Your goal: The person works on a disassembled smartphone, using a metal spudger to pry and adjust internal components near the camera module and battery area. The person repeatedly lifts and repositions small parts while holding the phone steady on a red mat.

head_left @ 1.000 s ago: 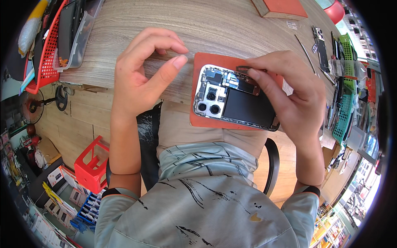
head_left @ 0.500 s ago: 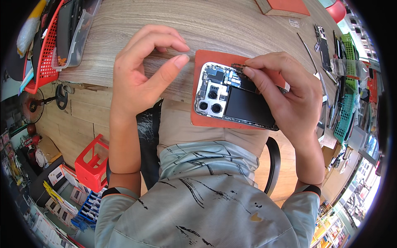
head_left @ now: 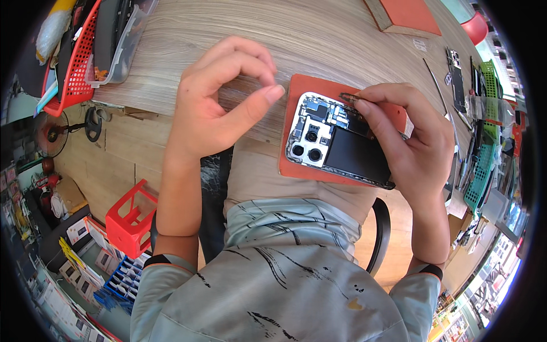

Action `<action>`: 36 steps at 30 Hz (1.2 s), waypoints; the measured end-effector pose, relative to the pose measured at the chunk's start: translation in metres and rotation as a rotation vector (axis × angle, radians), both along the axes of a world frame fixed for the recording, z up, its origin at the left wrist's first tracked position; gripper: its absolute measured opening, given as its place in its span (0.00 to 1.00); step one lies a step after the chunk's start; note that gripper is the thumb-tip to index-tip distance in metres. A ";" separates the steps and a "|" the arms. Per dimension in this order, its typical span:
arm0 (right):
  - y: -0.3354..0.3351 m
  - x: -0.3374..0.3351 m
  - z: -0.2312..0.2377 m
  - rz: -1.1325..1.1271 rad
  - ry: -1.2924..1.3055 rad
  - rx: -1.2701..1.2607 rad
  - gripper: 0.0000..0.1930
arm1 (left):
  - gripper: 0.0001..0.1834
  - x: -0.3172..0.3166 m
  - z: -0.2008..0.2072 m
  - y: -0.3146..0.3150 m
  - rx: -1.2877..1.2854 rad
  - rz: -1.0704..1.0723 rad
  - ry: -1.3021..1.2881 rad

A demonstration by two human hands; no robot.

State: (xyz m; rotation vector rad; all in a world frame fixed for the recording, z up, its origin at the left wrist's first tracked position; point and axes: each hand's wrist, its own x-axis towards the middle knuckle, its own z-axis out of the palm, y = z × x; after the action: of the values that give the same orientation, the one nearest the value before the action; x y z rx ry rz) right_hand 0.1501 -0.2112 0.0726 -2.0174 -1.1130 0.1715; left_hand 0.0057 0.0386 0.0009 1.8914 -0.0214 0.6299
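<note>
Drifting rightward in view since half a second ago, with bench, left hand, opened phone and right hand going together, so probably reflecting a turn of the head. Also bringing left thumb and forefinger closer to each other.

Taking the phone as clock centre and going left to right: seeing a crowded red basket between nine and ten o'clock, just beside a clear bin, probably sitting out there to spare the working spot. Finding the left hand hovering just past nine o'clock, fingers loosely curled, gripping nothing, apart from the phone; perhaps leaving fine work to the other side.

Resting the phone on a red pad, insides facing up, camera end pointing toward nine o'clock; likely cushioning its back that way. Pinching a small dark strip at twelve o'clock between right thumb and forefinger, using fingertips only, probably because of its thinness. Not showing clearly whether touching the phone.

Lastly, noticing a thin rod toward two o'clock and a teal basket just past three, probably lying within easy reach.
</note>
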 end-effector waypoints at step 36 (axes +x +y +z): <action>-0.105 -0.013 -0.048 -0.249 -0.473 0.029 0.22 | 0.11 -0.007 0.088 -0.056 1.041 -0.072 0.346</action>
State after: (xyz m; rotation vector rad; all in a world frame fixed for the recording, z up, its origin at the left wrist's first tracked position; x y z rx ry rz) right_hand 0.1374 -0.3163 0.0245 -2.2088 -1.1168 -0.4688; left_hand -0.0015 -0.0169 0.0892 2.9660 -0.2305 0.2158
